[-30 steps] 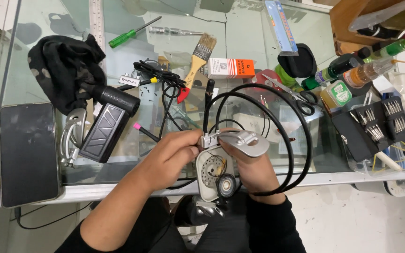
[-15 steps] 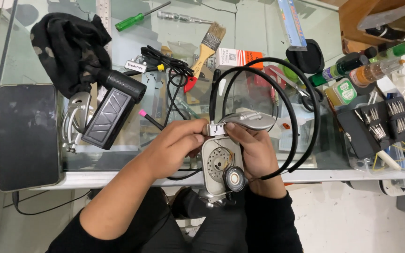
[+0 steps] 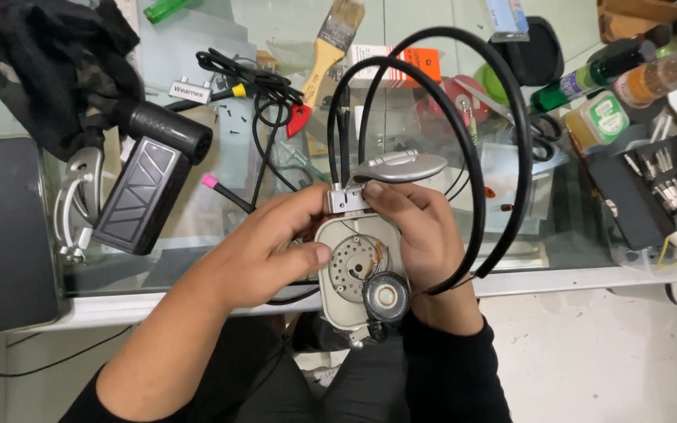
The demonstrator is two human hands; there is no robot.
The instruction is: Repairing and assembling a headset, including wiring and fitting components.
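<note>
**Headphone cup held open in both hands**

Both hands have pulled the work closer to the body since the earlier picture, so it now sits over the table edge and looks bigger. What they hold is a rounded square, pale grey plastic headphone cup, lying open side up. Its round metal speaker plate shows, and a small black round speaker part hangs loose at its lower edge. So the cup is already opened up, and it is not closed again yet.

The left hand grips the left side of the cup, thumb on the rim. The right hand grips the right side and pinches the small silver metal hinge piece at the top. A silver oval cap sits just above that.

A thick black headband cable loops up and around the right wrist.

Further out on the glass table lie a black hand blower, a wooden paintbrush, a black cloth and a flat black tablet.
</note>
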